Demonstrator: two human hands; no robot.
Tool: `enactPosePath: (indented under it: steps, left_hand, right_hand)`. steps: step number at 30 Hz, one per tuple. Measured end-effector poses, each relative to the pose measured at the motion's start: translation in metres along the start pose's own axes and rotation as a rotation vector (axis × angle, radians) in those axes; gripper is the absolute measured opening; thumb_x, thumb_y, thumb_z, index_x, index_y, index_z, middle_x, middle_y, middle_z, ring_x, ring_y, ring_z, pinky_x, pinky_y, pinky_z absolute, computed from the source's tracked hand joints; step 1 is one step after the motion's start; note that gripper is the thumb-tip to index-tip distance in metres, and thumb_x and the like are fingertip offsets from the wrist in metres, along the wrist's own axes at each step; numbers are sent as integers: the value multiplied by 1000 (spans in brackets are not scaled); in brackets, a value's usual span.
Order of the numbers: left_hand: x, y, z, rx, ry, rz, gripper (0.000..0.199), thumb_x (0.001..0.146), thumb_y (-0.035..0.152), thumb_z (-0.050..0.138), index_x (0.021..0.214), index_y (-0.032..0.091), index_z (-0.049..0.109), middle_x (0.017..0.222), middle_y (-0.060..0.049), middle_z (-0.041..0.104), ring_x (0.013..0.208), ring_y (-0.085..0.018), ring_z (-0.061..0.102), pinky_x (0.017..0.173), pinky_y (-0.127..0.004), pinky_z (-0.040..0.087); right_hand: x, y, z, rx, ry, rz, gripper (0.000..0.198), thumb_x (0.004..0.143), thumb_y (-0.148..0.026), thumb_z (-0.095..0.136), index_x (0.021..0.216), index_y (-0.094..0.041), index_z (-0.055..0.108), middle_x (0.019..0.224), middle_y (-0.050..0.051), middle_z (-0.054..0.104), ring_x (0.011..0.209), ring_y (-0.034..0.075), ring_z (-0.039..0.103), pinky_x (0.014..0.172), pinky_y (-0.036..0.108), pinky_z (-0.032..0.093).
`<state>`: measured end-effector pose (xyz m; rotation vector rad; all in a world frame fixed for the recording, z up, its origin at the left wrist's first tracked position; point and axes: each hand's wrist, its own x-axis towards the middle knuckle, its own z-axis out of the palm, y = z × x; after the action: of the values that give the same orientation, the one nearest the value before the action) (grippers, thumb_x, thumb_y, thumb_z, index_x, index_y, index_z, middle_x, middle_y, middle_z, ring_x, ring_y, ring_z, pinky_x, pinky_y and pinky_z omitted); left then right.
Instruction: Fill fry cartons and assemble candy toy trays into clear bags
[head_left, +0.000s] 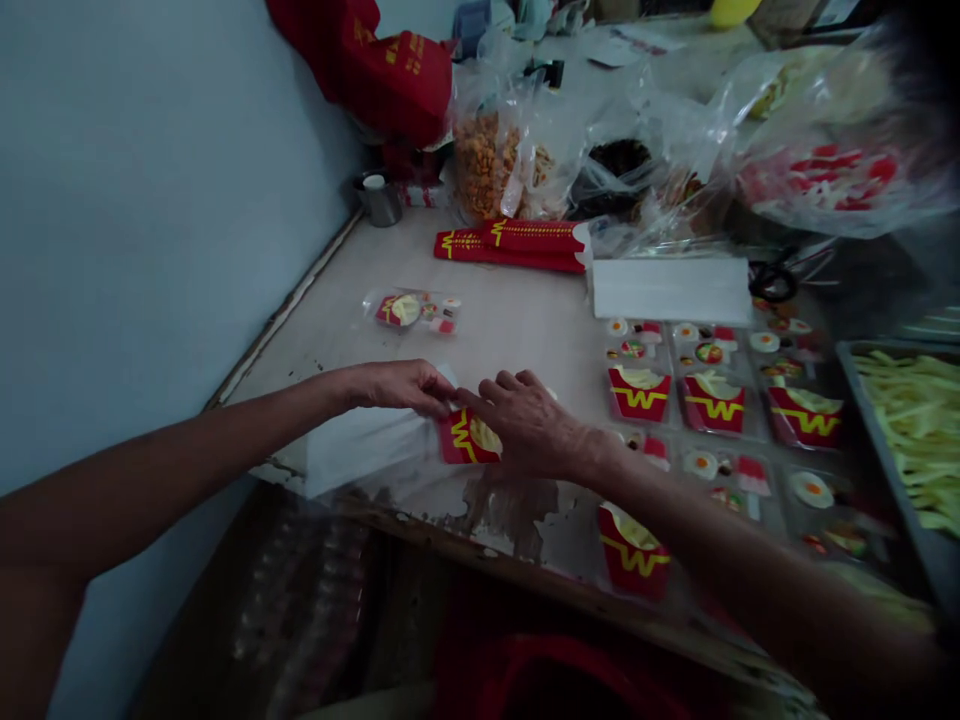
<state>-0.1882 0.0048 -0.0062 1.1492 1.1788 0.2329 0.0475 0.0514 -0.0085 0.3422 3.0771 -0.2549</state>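
Near the table's front edge lies a small red toy fries carton (pixel 459 437) with a yellow W and pale fries, turned on its side in what looks like a clear plastic packet. My left hand (pixel 409 386) pinches the clear plastic at the packet's upper left end. My right hand (pixel 536 425) rests over the packet's right side, its index finger reaching to my left fingertips and the others curled. It covers most of that side. A whitish, see-through plastic sheet or bag (pixel 367 455) lies beneath my left wrist.
Rows of clear packs with toy fries cartons (pixel 640 395) lie at right, beside a tray of toy fries (pixel 911 430). One finished-looking pack (pixel 416 310) lies farther back. Behind are stacked flat red cartons (pixel 517 245), a white box (pixel 671 290), a metal cup (pixel 381 198) and several bags (pixel 487 160).
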Motion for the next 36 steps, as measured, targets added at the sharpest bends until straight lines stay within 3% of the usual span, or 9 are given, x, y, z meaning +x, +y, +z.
enactPosePath:
  steps: [3,7,9,13,17,21,30,32,36]
  left_hand:
    - [3,0,8,215,195,55,48,78,19,67,126,21,68,97,-3,77,90,-20,70,82,-30,53]
    - [-9,-20,44,630,910,224,46,83,18,66,128,20,65,114,-9,73,109,-24,65,98,-39,49]
    - [-20,-32,70,792,1113,247,36,86,22,63,122,18,68,121,-12,69,116,-26,61,104,-41,46]
    - [-35,-46,119,945,1069,98,49,77,29,71,123,15,65,121,-15,63,114,-31,56,105,-44,45]
    - [-30,-47,142,960,1103,-76,47,76,22,67,123,17,64,119,-14,58,113,-30,53,103,-42,46]
    - [-22,-45,145,969,1128,-174,42,80,16,63,123,16,64,117,-14,59,110,-28,54,98,-39,47]
    - [-11,-23,128,1043,1042,-461,22,88,20,53,88,15,75,88,-15,71,83,-28,66,67,-34,43]
    - [-8,-15,130,1006,1095,-446,19,85,23,57,87,18,75,89,-13,72,81,-26,66,65,-32,40]
    - [-1,3,155,913,1125,-183,13,83,22,58,78,20,71,86,-8,73,79,-22,64,67,-30,39]
  right_hand:
    - [8,-35,9,78,37,199,89,67,-61,77,135,-10,51,113,16,64,102,32,55,88,44,41]
    - [2,-64,21,93,26,421,109,66,-69,78,145,-5,41,124,24,61,110,36,54,93,48,41]
    - [-14,-68,24,42,23,470,122,57,-70,84,148,-4,38,131,29,56,116,40,52,95,52,40]
    - [-50,-65,30,-26,5,533,100,60,-58,88,138,-8,51,123,25,60,108,39,54,86,50,44]
    - [-59,-66,38,-33,46,573,68,69,-47,84,122,-12,60,114,20,62,102,35,56,80,44,46]
    - [-54,-69,40,-29,78,558,59,70,-47,84,114,-13,64,110,19,62,99,34,56,78,42,46]
    - [-52,-68,40,45,102,590,61,66,-47,86,111,-11,65,107,19,62,99,33,55,77,42,48]
    - [-53,-69,37,88,99,587,62,65,-48,86,110,-10,65,107,19,62,99,33,55,75,42,49]
    - [-60,-73,17,143,144,567,66,66,-48,85,113,-6,64,108,20,60,102,35,54,77,44,51]
